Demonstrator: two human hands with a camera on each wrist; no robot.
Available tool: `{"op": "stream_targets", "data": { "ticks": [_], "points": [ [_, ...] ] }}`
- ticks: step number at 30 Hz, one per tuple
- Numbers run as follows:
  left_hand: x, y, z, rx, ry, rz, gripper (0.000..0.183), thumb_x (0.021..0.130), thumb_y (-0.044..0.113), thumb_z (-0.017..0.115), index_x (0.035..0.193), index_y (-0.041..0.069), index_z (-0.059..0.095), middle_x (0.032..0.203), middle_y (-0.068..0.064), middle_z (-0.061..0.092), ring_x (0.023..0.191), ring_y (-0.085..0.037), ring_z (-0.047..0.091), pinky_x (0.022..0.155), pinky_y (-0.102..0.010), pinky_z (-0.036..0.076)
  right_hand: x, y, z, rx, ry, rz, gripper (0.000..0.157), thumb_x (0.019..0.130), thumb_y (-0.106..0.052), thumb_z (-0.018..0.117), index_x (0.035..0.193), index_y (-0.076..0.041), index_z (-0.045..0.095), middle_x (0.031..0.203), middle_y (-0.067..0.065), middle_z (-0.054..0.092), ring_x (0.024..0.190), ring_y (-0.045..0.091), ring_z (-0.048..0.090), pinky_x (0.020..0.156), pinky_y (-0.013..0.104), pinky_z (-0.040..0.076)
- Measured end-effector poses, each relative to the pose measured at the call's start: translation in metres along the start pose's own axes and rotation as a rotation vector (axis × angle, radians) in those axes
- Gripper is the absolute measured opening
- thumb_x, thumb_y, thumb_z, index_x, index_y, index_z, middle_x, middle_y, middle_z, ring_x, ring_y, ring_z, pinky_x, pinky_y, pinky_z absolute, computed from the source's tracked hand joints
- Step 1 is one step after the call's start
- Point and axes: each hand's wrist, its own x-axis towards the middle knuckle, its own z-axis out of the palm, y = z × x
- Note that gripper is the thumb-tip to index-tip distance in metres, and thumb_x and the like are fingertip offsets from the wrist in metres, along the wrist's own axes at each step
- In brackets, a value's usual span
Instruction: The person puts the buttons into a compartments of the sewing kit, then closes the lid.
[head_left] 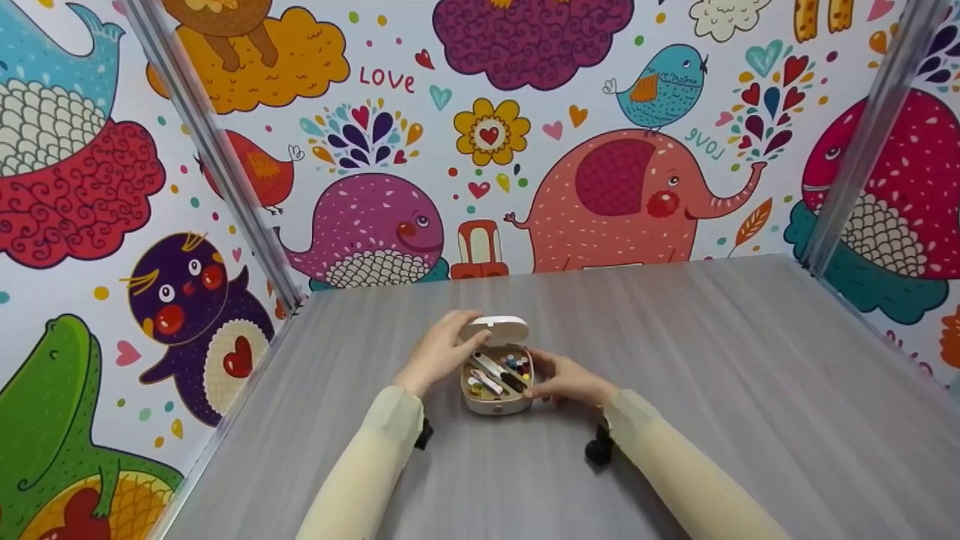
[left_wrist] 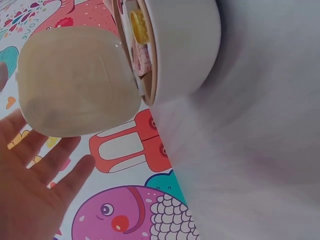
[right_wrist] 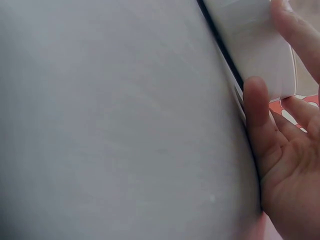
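Observation:
A small white sewing box (head_left: 497, 407) with rounded corners stands on the table, its lid (head_left: 504, 330) raised on the far side. Inside lie colourful thread spools (head_left: 517, 365), a slim tool with a black end (head_left: 513, 382), a pinkish-white piece (head_left: 489, 382) and a yellow ribbed piece (left_wrist: 139, 27). My left hand (head_left: 442, 351) is at the lid's left side; in the left wrist view its fingers are fairly straight, at the lid's edge. Around the box's right side, my right hand (head_left: 570, 381) grips it, thumb at the near right corner and other fingers along the side.
The grey wood-grain table (head_left: 697, 352) extends on all sides of the box. Behind it rises a wall (head_left: 491, 67) printed with cartoon animals, framed by metal posts (head_left: 217, 157). Dark devices (head_left: 598, 450) are strapped under both wrists.

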Motion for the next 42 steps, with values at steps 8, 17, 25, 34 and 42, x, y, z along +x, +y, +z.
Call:
{"op": "stream_targets", "data": {
  "ticks": [8, 17, 25, 34, 42],
  "points": [
    [-0.008, -0.001, 0.004, 0.020, -0.043, -0.001, 0.050, 0.096, 0.049, 0.055, 0.132, 0.016, 0.060, 0.129, -0.003, 0.059, 0.115, -0.021, 0.056, 0.100, -0.043, 0.044, 0.000, 0.001, -0.001, 0.035, -0.025, -0.018, 0.092, 0.079, -0.025, 0.082, 0.153, -0.011, 0.029, 0.148, 0.017, 0.039, 0.066, 0.016, 0.053, 0.053, 0.028, 0.047],
    [-0.015, -0.002, 0.010, 0.000, -0.061, -0.003, 0.051, 0.094, 0.051, 0.056, 0.131, 0.016, 0.061, 0.132, -0.003, 0.058, 0.119, -0.022, 0.054, 0.102, -0.044, 0.041, -0.002, 0.002, -0.002, 0.040, -0.034, -0.028, 0.092, 0.080, -0.025, 0.080, 0.154, -0.009, 0.027, 0.150, 0.018, 0.036, 0.070, 0.016, 0.054, 0.054, 0.028, 0.047],
    [-0.023, -0.006, 0.014, 0.008, -0.088, 0.027, 0.052, 0.093, 0.047, 0.061, 0.132, 0.014, 0.058, 0.134, -0.004, 0.057, 0.119, -0.023, 0.054, 0.102, -0.043, 0.042, -0.001, 0.002, -0.001, 0.071, -0.030, -0.033, 0.096, 0.079, -0.022, 0.081, 0.153, -0.002, 0.023, 0.150, 0.020, 0.036, 0.073, 0.017, 0.056, 0.055, 0.028, 0.048],
    [-0.033, -0.013, 0.022, 0.069, -0.157, 0.058, 0.063, 0.088, 0.051, 0.065, 0.139, 0.017, 0.054, 0.147, -0.011, 0.044, 0.130, -0.032, 0.045, 0.104, -0.049, 0.038, 0.000, 0.003, -0.001, 0.046, -0.034, -0.039, 0.095, 0.079, -0.022, 0.081, 0.152, -0.002, 0.025, 0.151, 0.019, 0.035, 0.072, 0.018, 0.057, 0.054, 0.028, 0.047],
    [-0.037, -0.016, 0.030, 0.149, -0.129, 0.098, 0.064, 0.082, 0.049, 0.073, 0.136, 0.018, 0.056, 0.145, -0.012, 0.045, 0.129, -0.034, 0.046, 0.102, -0.051, 0.040, 0.000, 0.002, -0.003, 0.031, -0.052, -0.060, 0.094, 0.080, -0.020, 0.081, 0.153, -0.002, 0.024, 0.153, 0.021, 0.031, 0.070, 0.017, 0.057, 0.052, 0.027, 0.046]
  ]
}}
